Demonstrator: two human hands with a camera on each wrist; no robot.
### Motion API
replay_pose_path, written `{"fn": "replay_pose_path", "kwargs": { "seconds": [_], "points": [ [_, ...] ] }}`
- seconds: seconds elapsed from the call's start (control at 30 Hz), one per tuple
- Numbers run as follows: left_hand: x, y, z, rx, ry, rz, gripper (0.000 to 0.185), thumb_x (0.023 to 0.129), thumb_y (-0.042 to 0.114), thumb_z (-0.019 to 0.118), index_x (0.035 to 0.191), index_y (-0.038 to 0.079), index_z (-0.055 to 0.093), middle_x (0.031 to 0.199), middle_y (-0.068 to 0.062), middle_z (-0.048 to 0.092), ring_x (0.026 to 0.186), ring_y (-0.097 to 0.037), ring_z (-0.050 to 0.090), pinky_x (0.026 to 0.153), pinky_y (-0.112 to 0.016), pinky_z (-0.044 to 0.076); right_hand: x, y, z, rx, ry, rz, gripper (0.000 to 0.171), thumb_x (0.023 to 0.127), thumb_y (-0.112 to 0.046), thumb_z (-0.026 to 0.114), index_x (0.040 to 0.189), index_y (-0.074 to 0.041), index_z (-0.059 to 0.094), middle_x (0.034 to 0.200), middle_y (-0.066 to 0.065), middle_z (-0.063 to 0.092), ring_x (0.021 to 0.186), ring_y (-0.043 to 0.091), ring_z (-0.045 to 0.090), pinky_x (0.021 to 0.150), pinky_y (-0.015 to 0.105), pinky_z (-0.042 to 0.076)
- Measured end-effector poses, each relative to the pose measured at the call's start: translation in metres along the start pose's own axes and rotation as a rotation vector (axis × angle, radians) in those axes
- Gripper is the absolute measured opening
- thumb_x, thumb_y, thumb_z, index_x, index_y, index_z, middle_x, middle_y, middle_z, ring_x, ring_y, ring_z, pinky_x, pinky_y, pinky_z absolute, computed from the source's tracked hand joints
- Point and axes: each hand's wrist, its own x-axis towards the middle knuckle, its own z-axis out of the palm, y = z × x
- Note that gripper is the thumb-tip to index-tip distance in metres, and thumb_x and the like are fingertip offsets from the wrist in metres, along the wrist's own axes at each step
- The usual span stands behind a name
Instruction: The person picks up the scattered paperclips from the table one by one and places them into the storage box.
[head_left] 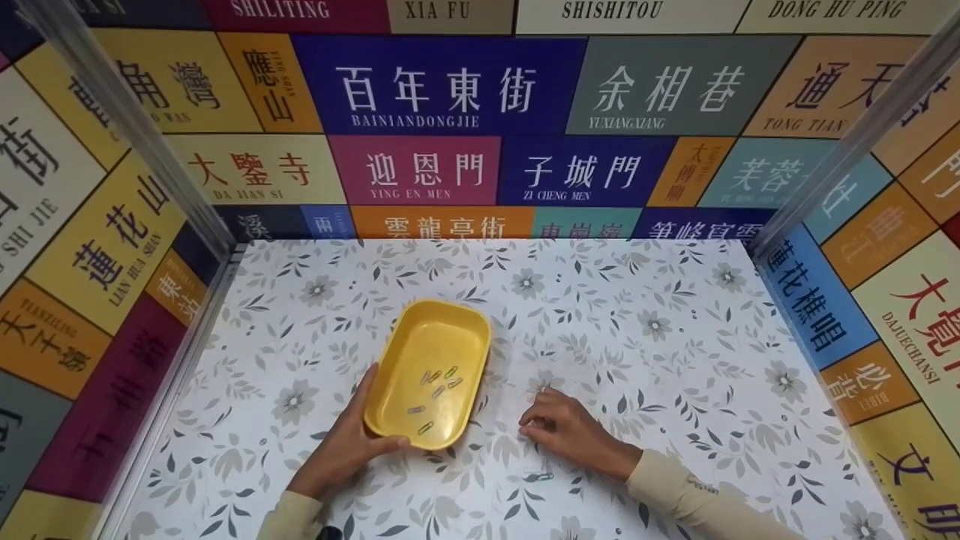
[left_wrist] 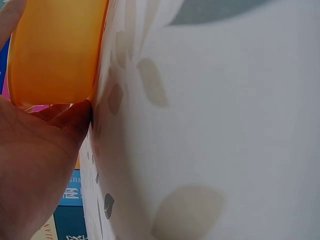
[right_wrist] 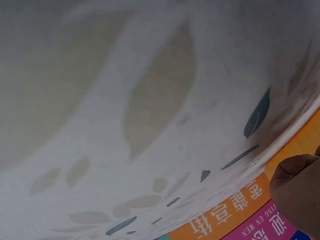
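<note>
- Yellow rounded-rectangular plastic tray sat on the white tabletop with grey leaf-and-flower print, a little left of the middle, its long axis tilted slightly.
- Inside the tray lay several small metal paper clips, scattered loose across its near half; the exact count was hard to read from the head view.
- Left hand gripped the tray's near-left corner: thumb curled along the near rim, fingers wrapped up the left outer wall.
- Left wrist view showed the tray's orange-yellow outer wall pressed against the palm, with the tabletop just beside it; the tray's inside was hidden from that camera.
- Right hand rested on the tabletop just right of the tray, not touching it, fingers curled down with the tips pressed to the surface.
- Whether those fingertips pinched anything could not be told; nothing showed between them.
- A single dark paper clip lay on the tabletop close by the right wrist.
- Right wrist view was blurred, showing mostly leaf print and one curled finger at the lower right corner.
- Coloured wall panels with street names enclosed the table on three sides; the forearms were cut off at the lower frame edge.
</note>
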Motion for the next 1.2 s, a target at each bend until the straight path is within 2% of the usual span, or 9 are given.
{"fn": "replay_pose_path", "kwargs": {
  "seconds": [0.17, 0.47, 0.73, 1.0, 1.2],
  "points": [
    [-0.001, 0.0, 0.0, 0.02, 0.005, -0.009, 0.14, 0.08, 0.034, 0.101, 0.179, 0.023, 0.002, 0.185, -0.004, 0.01, 0.17, -0.03, 0.01, 0.136, -0.057, 0.003, -0.007, 0.0, 0.0, -0.007, -0.007, 0.002, 0.008, 0.096, -0.006, 0.085, 0.097, -0.013, 0.081, 0.082, -0.005, 0.063, 0.078, 0.01, 0.055, 0.071, 0.02, 0.048],
    [-0.001, 0.001, 0.001, 0.017, 0.006, -0.015, 0.14, 0.08, 0.034, 0.101, 0.179, 0.022, 0.003, 0.185, -0.006, 0.011, 0.169, -0.033, 0.013, 0.135, -0.057, 0.006, -0.016, -0.006, -0.002, 0.017, -0.017, 0.015, 0.014, 0.092, -0.001, 0.087, 0.096, -0.014, 0.082, 0.082, -0.006, 0.064, 0.077, 0.008, 0.055, 0.069, 0.019, 0.049],
    [-0.001, 0.001, 0.001, 0.035, 0.006, -0.009, 0.14, 0.08, 0.035, 0.101, 0.179, 0.022, 0.003, 0.185, -0.006, 0.01, 0.169, -0.034, 0.012, 0.135, -0.059, 0.006, -0.027, -0.006, -0.004, -0.013, -0.028, -0.057, 0.014, 0.092, -0.002, 0.087, 0.098, -0.014, 0.082, 0.083, -0.008, 0.063, 0.078, 0.005, 0.051, 0.071, 0.011, 0.043],
    [0.0, 0.001, 0.0, 0.038, -0.002, -0.015, 0.14, 0.08, 0.035, 0.101, 0.179, 0.025, 0.003, 0.185, -0.003, 0.009, 0.17, -0.031, 0.011, 0.136, -0.057, 0.006, -0.037, -0.002, -0.002, 0.074, -0.001, -0.097, 0.02, 0.087, 0.005, 0.088, 0.097, -0.011, 0.082, 0.079, -0.003, 0.064, 0.072, 0.014, 0.054, 0.074, 0.007, 0.039],
    [-0.001, 0.001, 0.0, 0.034, 0.001, -0.014, 0.14, 0.08, 0.034, 0.101, 0.179, 0.025, 0.003, 0.185, -0.003, 0.01, 0.17, -0.031, 0.011, 0.136, -0.059, 0.006, -0.042, -0.002, -0.005, 0.091, -0.031, -0.125, 0.014, 0.089, 0.003, 0.087, 0.096, -0.008, 0.082, 0.079, 0.0, 0.063, 0.072, 0.013, 0.052, 0.072, 0.01, 0.04]
  ]
}}
